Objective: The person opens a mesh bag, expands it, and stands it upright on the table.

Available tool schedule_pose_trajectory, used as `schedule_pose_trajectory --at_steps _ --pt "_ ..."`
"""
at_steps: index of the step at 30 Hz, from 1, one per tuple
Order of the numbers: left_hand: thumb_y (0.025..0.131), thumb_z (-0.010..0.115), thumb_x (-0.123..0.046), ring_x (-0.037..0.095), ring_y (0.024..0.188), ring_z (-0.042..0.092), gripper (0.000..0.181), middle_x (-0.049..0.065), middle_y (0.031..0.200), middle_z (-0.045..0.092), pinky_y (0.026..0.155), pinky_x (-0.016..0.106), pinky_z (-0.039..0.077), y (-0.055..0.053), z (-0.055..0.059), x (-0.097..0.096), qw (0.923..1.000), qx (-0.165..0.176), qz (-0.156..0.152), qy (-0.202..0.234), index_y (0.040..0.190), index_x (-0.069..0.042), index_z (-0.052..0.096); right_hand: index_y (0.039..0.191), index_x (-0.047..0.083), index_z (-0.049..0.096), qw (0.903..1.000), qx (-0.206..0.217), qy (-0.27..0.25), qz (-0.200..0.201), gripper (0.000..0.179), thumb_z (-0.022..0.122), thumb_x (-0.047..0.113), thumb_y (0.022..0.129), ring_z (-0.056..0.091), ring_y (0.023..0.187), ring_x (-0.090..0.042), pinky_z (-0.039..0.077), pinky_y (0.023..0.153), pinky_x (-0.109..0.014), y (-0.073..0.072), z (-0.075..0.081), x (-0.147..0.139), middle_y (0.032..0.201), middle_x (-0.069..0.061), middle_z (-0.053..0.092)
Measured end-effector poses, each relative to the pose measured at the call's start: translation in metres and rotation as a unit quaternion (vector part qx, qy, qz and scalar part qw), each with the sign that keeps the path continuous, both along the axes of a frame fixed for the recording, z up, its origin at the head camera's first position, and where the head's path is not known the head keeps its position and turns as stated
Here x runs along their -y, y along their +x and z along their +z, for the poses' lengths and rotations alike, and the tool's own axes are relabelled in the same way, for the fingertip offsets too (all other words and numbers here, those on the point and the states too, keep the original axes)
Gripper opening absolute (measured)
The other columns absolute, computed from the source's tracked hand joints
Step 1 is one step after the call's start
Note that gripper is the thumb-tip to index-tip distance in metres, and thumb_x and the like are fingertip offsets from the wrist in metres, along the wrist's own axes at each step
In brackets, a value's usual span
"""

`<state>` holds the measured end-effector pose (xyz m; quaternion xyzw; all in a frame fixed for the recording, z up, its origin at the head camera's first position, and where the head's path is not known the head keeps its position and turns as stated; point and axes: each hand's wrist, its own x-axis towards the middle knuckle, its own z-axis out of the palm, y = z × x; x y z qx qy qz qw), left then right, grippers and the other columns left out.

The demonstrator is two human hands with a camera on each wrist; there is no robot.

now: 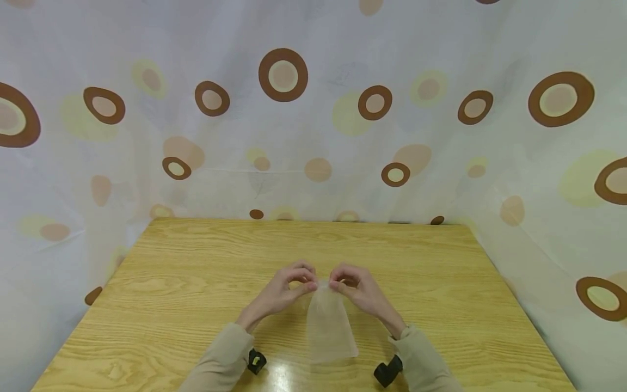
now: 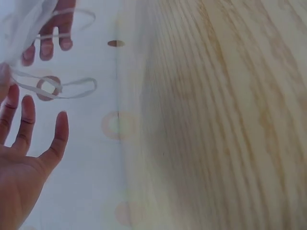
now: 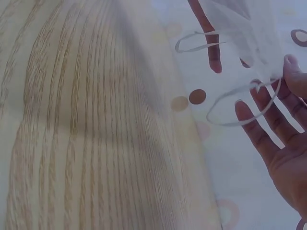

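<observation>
A sheer white drawstring pouch hangs from both hands above the table, its wider end toward the person. My left hand pinches the left side of its narrow gathered end between thumb and fingertips. Opposite it, my right hand pinches the right side the same way. Thin ribbon loops dangle from the pouch: one ribbon loop shows in the left wrist view, and a larger ribbon loop crosses the right fingers in the right wrist view. The other fingers of both hands are spread loosely.
A wood-grain table lies beneath the hands. Behind it and at both sides hangs a white curtain with brown and yellow circles. Black wrist devices sit by both beige sleeves.
</observation>
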<state>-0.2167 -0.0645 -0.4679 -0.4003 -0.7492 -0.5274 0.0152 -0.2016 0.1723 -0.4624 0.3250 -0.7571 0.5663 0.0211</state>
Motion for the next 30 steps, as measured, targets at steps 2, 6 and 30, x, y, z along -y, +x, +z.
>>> schedule_pose_trajectory --at_steps 2,6,30 --pt "0.097 0.065 -0.011 0.011 0.100 0.059 0.008 0.008 0.104 0.064 0.089 0.034 0.056 -0.0008 0.0004 0.0015 0.9997 -0.020 -0.008 -0.008 0.094 -0.008 0.071 0.093 0.001 0.065 0.9999 0.002 0.010 0.012 0.006 0.061 0.002 0.098 0.060 0.080 -0.001 0.058 0.074 -0.027 0.0009 -0.0001 -0.0008 0.086 -0.019 0.063" --pt "0.096 0.064 -0.012 0.019 0.101 0.060 0.007 0.008 0.105 0.064 0.090 0.040 0.054 -0.0011 0.0019 0.0045 0.9983 -0.054 -0.009 -0.022 0.094 -0.008 0.070 0.095 0.000 0.064 0.9994 0.015 0.015 0.026 0.008 0.059 0.002 0.100 0.059 0.078 -0.004 0.058 0.072 -0.032 0.0017 -0.0021 -0.0010 0.084 -0.020 0.062" --pt "0.094 0.069 -0.012 0.030 0.097 0.054 0.006 0.006 0.104 0.058 0.086 0.041 0.050 0.0033 0.0016 0.0009 0.9983 -0.056 0.002 -0.017 0.098 -0.010 0.073 0.095 0.000 0.069 0.9997 -0.002 -0.025 0.000 0.005 0.064 -0.001 0.095 0.064 0.081 -0.015 0.061 0.071 -0.034 0.0006 -0.0044 0.0032 0.093 -0.020 0.065"
